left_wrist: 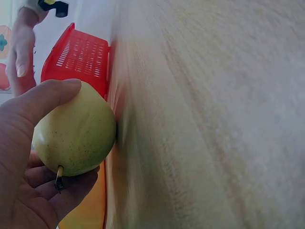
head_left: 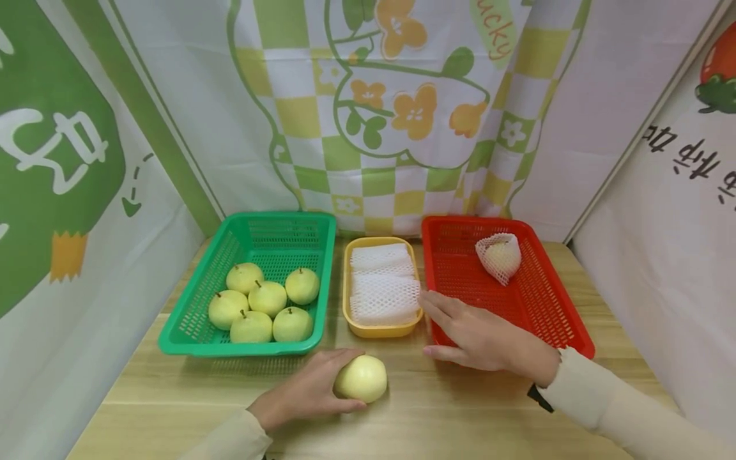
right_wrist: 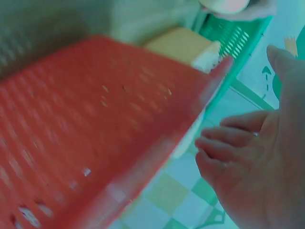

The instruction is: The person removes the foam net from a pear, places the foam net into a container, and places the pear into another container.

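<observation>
My left hand [head_left: 313, 390] grips a pale yellow-green pear [head_left: 362, 379] just in front of the baskets, with the thumb on one side and fingers on the other. In the left wrist view the pear [left_wrist: 76, 131] shows its stem, low beside the palm. My right hand [head_left: 474, 332] is above the near left edge of the red basket [head_left: 552, 287], fingers extended and nothing held. Its fingertips reach toward the yellow tray [head_left: 382, 331], where white foam net sleeves [head_left: 384, 287] are stacked. In the right wrist view the hand [right_wrist: 252, 162] has its thumb spread from the fingers.
A green basket [head_left: 241, 349] at the left holds several pears [head_left: 267, 298]. Inside the red basket, toward its far right, lies one pear in a foam net [head_left: 500, 257]. A patterned curtain [head_left: 397, 185] hangs behind the wooden table [head_left: 448, 421].
</observation>
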Motion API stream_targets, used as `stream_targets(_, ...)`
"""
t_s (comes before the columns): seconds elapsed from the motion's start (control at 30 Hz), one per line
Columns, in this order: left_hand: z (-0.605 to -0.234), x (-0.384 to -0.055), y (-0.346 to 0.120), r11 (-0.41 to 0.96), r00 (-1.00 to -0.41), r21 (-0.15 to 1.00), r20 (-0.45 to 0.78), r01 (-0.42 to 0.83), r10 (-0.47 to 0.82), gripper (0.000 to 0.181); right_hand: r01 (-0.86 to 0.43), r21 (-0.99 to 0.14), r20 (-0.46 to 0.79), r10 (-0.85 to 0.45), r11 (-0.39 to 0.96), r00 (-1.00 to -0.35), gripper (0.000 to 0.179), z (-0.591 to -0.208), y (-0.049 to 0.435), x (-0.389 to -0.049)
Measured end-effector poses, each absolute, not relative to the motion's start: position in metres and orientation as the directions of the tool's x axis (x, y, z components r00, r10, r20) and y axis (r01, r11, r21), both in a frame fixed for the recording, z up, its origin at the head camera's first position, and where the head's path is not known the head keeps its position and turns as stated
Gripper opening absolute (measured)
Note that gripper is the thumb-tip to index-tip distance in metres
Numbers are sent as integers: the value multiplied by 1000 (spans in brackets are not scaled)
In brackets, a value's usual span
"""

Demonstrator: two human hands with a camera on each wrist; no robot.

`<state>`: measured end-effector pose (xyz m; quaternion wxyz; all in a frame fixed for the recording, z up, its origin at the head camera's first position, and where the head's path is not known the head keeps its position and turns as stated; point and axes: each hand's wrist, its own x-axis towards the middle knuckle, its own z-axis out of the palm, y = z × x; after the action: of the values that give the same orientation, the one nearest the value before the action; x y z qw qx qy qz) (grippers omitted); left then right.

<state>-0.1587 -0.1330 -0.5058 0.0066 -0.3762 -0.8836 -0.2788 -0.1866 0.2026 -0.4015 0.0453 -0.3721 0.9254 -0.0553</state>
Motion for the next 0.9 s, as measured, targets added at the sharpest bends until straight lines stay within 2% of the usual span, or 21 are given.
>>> stream_targets(0.33, -508, -158, -133, 564, -720, 490, 220, 665, 658, 77, -674, -114, 105, -666, 730, -739, 94, -442, 201, -172)
stream_targets(0.57, -507, -158, -133, 566, -721, 485, 228, 666, 654, 77, -688, 61, 239, -680, 723, -693, 95, -463, 200, -171)
stream_targets(0.77, -506, -157, -131, 573, -727, 486, 221, 660, 650, 78, -674, 102, 281, -672, 731, -685, 91, -466, 200, -172)
stream_targets(0.9, -501, -153, -130, 565, -708, 464, 227, 683, 669, 76, -670, 125, 290, -673, 731, -680, 90, -467, 200, -172)
